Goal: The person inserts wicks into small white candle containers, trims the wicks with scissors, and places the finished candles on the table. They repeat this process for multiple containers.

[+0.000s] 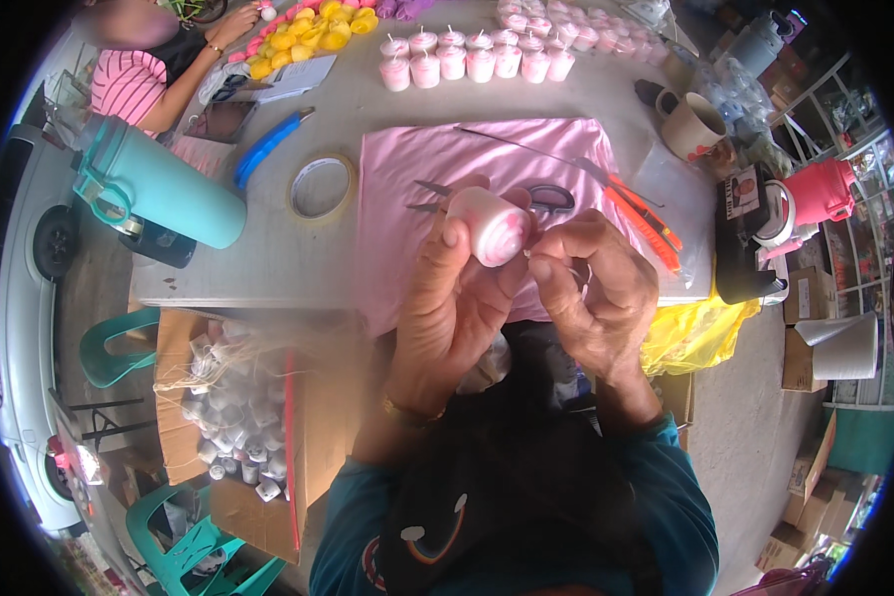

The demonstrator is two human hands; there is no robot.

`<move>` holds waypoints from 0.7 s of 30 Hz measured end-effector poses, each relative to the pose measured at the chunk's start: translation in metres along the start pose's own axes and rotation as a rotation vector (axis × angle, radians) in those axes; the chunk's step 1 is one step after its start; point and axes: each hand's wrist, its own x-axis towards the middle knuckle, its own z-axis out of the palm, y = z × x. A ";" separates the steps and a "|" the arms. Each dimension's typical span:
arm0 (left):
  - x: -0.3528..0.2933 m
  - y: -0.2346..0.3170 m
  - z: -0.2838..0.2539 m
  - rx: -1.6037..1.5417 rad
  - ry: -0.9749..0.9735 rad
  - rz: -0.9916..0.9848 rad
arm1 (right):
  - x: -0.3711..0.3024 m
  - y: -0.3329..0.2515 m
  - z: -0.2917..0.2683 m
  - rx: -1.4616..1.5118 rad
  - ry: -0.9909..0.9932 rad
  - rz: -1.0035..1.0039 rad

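My left hand [445,298] is closed around a small white-and-pink candle [485,226], tilted so that its pink-swirled face shows. Beside it, my right hand [604,288] pinches thumb and fingers together close to the candle's edge; whatever lies between those fingertips is too small to make out. Under both hands a pink cloth [397,149] is spread on the table. Scissors [551,198] lie on the cloth behind the candle, partly hidden by my left hand. An orange-handled cutter [646,226] and a thin metal rod [512,145] rest to the right.
Rows of similar candles [480,66] stand at the back. A tape roll [295,194], a blue cutter [266,151] and a teal tumbler [169,189] are leftward; a mug [693,124] stands right. Below left sits a cardboard box [318,427]. Another person [134,84] works at the far left.
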 end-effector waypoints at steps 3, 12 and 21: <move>-0.001 -0.001 0.001 0.042 0.013 0.013 | -0.001 0.001 0.003 -0.013 -0.008 0.009; -0.001 0.004 0.006 0.781 -0.074 0.422 | 0.000 0.005 -0.001 0.062 0.000 -0.028; 0.001 0.013 -0.006 1.512 -0.186 0.879 | -0.001 0.003 0.005 0.089 -0.057 0.009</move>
